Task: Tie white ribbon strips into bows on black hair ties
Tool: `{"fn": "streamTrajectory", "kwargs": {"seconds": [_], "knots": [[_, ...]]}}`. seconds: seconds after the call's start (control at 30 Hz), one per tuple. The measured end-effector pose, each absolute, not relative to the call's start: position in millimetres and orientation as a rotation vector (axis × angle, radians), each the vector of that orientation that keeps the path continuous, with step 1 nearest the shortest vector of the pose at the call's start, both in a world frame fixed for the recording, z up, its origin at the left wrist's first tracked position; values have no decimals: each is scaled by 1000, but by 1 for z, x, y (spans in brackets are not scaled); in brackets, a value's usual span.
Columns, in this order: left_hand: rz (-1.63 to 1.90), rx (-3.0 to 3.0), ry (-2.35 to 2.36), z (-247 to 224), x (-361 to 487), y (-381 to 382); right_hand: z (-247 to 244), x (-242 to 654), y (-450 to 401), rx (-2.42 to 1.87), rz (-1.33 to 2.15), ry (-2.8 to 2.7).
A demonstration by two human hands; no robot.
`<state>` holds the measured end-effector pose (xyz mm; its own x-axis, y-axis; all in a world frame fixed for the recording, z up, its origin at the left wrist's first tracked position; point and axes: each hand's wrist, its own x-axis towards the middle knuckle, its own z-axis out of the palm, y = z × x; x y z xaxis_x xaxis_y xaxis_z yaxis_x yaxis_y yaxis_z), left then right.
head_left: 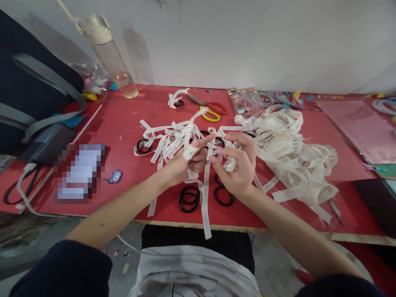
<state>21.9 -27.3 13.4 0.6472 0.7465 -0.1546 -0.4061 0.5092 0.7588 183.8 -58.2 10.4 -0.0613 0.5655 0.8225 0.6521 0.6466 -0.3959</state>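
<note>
A white printed ribbon (189, 152) is wrapped over my left hand (188, 163), whose curled fingers hold it while the index finger points toward the right hand. One loose ribbon end sticks up above the thumb, and a long tail (205, 210) hangs down past the table's front edge. My right hand (236, 165) faces it, with thumb and a fingertip closed on a bit of the ribbon and the other fingers bent. Behind both hands lies a heap of ribbon pieces (167, 142) with black hair ties (144, 145). More black hair ties (189, 199) lie just below my hands.
Scissors (206, 108) with red and yellow handles lie behind the heap, beside a ribbon bow (175, 100). A large tangle of ribbon (287, 156) covers the right side. At left are a phone (82, 171), a power bank (46, 142) and a bottle (108, 55).
</note>
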Motion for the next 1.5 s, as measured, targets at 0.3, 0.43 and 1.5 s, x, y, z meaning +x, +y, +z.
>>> {"fn": "streamTrajectory", "kwargs": {"seconds": [0.3,0.43,1.5], "knots": [[778,661,735,10,29,-35,4,169,-57,-950,-107,-1948],[788,574,813,7,32,-36,5,168,-58,-1057,-90,-2003],[747,832,918,4,27,-37,4,174,-54,-824,-50,-1939]]}}
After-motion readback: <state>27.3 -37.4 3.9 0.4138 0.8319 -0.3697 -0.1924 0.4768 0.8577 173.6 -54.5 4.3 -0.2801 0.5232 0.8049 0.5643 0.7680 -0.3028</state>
